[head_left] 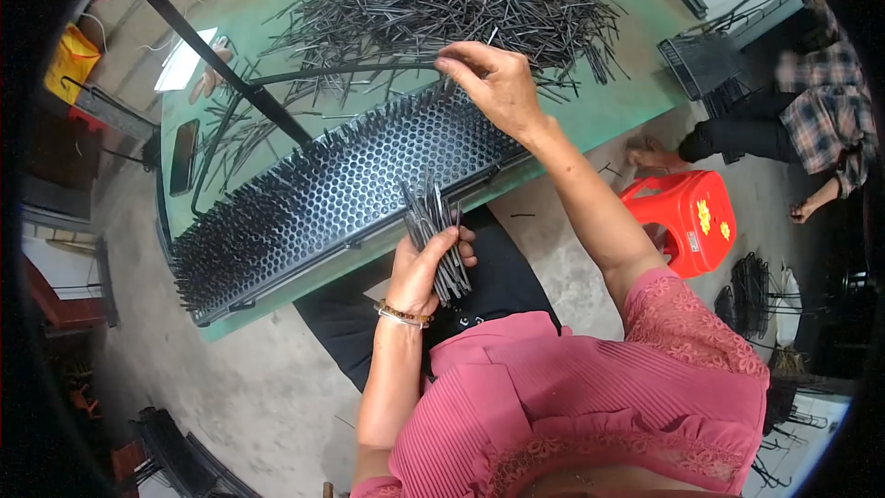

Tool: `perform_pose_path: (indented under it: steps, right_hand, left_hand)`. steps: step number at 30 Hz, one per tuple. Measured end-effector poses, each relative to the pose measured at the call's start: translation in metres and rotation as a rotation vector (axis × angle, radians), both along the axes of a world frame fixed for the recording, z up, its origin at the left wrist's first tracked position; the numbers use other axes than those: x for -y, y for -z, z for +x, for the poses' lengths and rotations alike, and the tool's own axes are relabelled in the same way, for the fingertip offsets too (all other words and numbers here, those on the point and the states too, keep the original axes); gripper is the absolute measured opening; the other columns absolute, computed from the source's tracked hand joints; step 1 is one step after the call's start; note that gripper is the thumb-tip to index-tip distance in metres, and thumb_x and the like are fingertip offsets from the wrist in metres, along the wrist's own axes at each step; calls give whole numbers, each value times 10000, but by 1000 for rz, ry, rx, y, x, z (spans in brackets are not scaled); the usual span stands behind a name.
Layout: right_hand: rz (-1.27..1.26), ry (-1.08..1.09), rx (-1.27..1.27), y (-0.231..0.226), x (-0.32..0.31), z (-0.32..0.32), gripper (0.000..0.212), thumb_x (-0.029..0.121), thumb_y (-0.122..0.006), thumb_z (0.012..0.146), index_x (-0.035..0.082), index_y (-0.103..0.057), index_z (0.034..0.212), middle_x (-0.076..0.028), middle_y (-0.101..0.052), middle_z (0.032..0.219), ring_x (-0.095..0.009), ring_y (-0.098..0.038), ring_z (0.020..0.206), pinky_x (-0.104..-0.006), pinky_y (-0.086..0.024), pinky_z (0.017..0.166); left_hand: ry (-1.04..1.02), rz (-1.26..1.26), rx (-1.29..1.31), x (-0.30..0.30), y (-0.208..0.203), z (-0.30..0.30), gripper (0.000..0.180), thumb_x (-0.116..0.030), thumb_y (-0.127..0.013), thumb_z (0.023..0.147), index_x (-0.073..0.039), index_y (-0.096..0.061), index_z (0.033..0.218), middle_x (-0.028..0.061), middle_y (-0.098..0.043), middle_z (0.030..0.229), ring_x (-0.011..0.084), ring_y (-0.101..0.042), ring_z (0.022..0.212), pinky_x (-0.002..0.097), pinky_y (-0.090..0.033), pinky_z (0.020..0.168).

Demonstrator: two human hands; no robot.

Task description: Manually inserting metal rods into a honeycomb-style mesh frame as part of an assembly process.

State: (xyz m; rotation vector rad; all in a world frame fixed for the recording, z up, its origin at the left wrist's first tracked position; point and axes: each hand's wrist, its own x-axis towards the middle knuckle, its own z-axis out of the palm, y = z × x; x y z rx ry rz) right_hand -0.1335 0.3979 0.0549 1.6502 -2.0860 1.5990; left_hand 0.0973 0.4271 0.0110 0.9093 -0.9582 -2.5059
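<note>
My left hand [419,267] is wrapped round a bundle of thin dark rods [426,212], held above my lap at the near edge of a long black perforated panel [369,175]. Short dark rods stand upright in many of its holes, densest at the left end and along the far edge. Over the panel's far edge, towards its right end, my right hand [502,92] has thumb and forefinger pinched together. Whatever is between those fingertips is too small to make out. A large heap of loose rods [442,0] lies beyond the panel.
The panel rests on a green table [636,101], with a black frame bar [184,23] rising at its left. A phone [184,157] lies at the table's left. To the right are a red stool [701,221] and another person [825,120] in a plaid shirt.
</note>
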Motion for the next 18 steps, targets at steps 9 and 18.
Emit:
perform_pose_path:
  steps: [9, 18]
  right_hand:
    - [-95, -187, -218, 1, 7, 0, 152, 98, -668, 803, 23, -669, 935, -97, -678, 897, -175, -657, 743, -271, -532, 640]
    - [-87, -213, -259, 2, 9, 0, 171, 99, -681, 790, 16, -667, 938, -98, -676, 896, -176, -659, 750, -271, -535, 645]
  left_hand:
    - [17, 9, 10, 2, 5, 2, 259, -135, -590, 864, 37, -542, 1051, 125, -629, 878, 166, -609, 713, 293, -543, 641]
    - [9, -21, 9, 3, 3, 2, 254, -139, -622, 844, 19, -539, 1024, 110, -618, 844, 137, -572, 651, 264, -504, 539]
